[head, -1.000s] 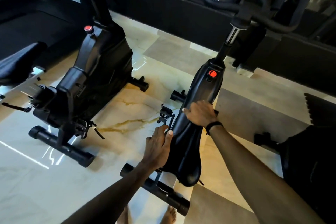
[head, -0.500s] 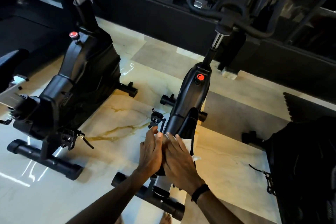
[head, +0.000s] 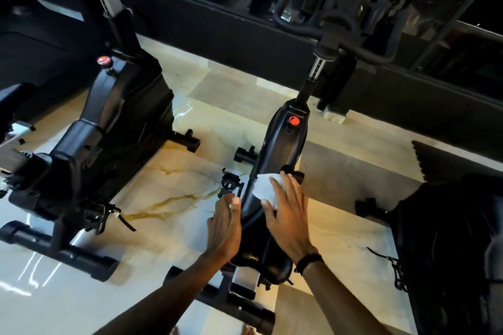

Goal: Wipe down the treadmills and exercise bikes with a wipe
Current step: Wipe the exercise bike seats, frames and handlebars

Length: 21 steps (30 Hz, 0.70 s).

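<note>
The white wipe (head: 265, 188) lay under the straight fingers (head: 275, 185) of the right hand (head: 288, 215), which pressed it flat on the black frame of the middle exercise bike (head: 283, 141), just in front of the saddle (head: 261, 261). The left hand (head: 224, 226) was relaxed, its fingers straight, and touched the left side of the same frame. A pedal (head: 230, 183) stood just beside it. The marble floor (head: 168, 198) lay bare between this bike and a second bike (head: 109, 122) on the left. The wipe looked crumpled, and the hand covered it partly.
</note>
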Each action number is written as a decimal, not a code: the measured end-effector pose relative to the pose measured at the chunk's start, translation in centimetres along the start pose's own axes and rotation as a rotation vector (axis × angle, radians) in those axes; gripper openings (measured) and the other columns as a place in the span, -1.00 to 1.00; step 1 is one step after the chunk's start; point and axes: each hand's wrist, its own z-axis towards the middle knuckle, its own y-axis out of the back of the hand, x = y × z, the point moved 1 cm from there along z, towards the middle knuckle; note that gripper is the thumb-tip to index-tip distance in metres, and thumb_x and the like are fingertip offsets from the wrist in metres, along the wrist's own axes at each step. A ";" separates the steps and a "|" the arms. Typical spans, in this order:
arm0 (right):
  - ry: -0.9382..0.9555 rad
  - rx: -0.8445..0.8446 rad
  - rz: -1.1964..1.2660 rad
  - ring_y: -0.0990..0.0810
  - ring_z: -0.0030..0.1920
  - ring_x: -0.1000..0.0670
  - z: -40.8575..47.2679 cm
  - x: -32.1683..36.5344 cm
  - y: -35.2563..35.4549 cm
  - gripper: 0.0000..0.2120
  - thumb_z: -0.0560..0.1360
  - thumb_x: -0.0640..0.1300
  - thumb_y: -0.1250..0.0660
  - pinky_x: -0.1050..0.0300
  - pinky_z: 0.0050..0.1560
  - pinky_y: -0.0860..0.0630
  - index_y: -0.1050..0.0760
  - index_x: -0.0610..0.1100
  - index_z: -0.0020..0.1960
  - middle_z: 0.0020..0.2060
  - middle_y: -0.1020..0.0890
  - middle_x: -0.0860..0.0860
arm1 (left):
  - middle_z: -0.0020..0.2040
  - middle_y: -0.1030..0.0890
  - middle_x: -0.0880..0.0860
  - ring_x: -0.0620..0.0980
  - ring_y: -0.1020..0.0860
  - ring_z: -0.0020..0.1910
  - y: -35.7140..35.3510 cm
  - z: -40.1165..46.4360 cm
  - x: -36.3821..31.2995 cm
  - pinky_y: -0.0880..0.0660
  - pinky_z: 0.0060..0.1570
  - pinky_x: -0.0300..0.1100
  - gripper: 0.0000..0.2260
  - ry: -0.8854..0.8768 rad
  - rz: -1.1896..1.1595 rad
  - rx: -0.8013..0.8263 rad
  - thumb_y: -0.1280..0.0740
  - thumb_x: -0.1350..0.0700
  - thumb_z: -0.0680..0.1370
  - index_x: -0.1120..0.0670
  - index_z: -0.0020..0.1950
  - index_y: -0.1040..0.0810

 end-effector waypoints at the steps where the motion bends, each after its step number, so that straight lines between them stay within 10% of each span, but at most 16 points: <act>1: -0.006 -0.051 -0.020 -0.26 0.48 -0.13 -0.4 0.0 0.2 -0.58 0.60 0.00 -0.14 -0.16 0.46 -0.29 -0.47 -0.12 0.40 0.45 -0.39 -0.12 | 0.07 -0.49 -0.11 -0.04 -0.49 0.07 0.1 0.2 0.1 -0.37 0.25 0.16 -0.56 0.000 0.002 -0.014 0.15 -0.35 0.57 -0.15 0.18 -0.36; 6: 0.052 -0.097 -0.058 -0.55 0.01 -0.15 0.1 -0.2 0.2 -0.66 0.31 -0.51 -0.41 0.02 0.04 -0.60 -0.66 -0.26 0.04 -0.06 -0.57 -0.11 | -0.05 -0.47 -0.06 0.04 -0.50 -0.03 0.0 1.4 -0.1 -0.39 0.21 0.23 -0.51 0.013 -0.005 -0.030 0.16 -0.39 0.55 -0.10 0.06 -0.36; 16: 0.156 -0.077 -0.227 -0.47 0.03 -0.05 -6.3 2.6 0.1 -0.57 0.06 -0.33 -0.62 0.13 0.20 -0.36 -0.70 -0.22 -0.07 -0.15 -0.69 -0.09 | 0.06 -0.53 -0.06 0.03 -0.53 0.06 0.3 1.0 1.4 -0.43 0.21 0.19 -0.50 0.069 -0.077 0.021 0.14 -0.43 0.51 -0.14 0.08 -0.38; 21: 0.252 -0.057 -0.276 -0.42 0.04 -0.04 -8.6 3.8 0.1 -0.83 0.33 -0.31 -0.44 0.12 0.24 -0.39 -0.67 -0.20 -0.08 -0.18 -0.64 -0.05 | 0.02 -0.55 -0.04 0.04 -0.52 0.06 0.4 0.5 2.3 -0.44 0.15 0.05 -0.46 0.122 -0.133 0.068 0.11 -0.42 0.50 -0.07 0.07 -0.42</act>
